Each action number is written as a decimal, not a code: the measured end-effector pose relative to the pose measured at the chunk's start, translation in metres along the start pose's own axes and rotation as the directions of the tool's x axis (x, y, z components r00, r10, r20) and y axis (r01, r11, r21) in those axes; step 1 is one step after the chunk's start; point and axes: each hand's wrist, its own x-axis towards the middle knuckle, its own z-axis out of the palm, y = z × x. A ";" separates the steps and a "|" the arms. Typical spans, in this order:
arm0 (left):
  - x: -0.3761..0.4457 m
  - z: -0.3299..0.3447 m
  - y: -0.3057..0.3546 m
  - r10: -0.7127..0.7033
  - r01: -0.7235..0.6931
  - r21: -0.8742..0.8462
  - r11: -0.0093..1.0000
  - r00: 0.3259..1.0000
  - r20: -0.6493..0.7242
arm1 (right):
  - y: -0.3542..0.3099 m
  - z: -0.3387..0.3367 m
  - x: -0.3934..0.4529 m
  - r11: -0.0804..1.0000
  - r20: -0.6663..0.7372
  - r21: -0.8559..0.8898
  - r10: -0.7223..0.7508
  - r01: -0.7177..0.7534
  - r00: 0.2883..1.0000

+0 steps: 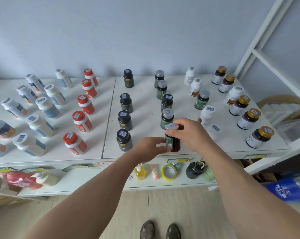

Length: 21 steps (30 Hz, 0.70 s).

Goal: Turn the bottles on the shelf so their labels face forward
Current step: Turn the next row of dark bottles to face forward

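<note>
Bottle in hand: we have the brown bottle (173, 141) standing at the front edge of the top shelf (145, 118), its label turned to the left, not yet forward.
Left hand (151, 149): our fingers close on the bottle's lower body.
Right hand (189, 133): our fingertips pinch the silver cap (172, 126).
Same column behind: the green-label bottles (166, 119) look mostly forward, we judge.
Black bottles (124, 142): labels look frontward.
Far rows: the orange-cap bottles (75, 144) and gold-cap bottles (259, 137) show labels, at slightly different angles.
Progress: we judge most of it done, with this bottle and perhaps a few others left.
</note>
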 end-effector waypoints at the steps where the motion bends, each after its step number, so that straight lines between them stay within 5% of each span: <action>1: -0.001 -0.003 0.003 0.003 -0.003 0.009 1.000 1.000 0.010 | -0.001 -0.002 0.001 1.000 0.000 0.004 0.004 -0.004 1.000; 17: 0.002 0.003 0.011 0.025 -0.024 0.062 0.998 0.999 -0.019 | 0.011 -0.010 0.008 1.000 0.051 0.012 -0.008 0.008 0.999; 21: 0.002 0.005 0.005 0.104 -0.077 0.236 0.969 0.989 -0.103 | 0.019 0.001 0.010 0.999 0.071 0.032 -0.002 0.000 0.997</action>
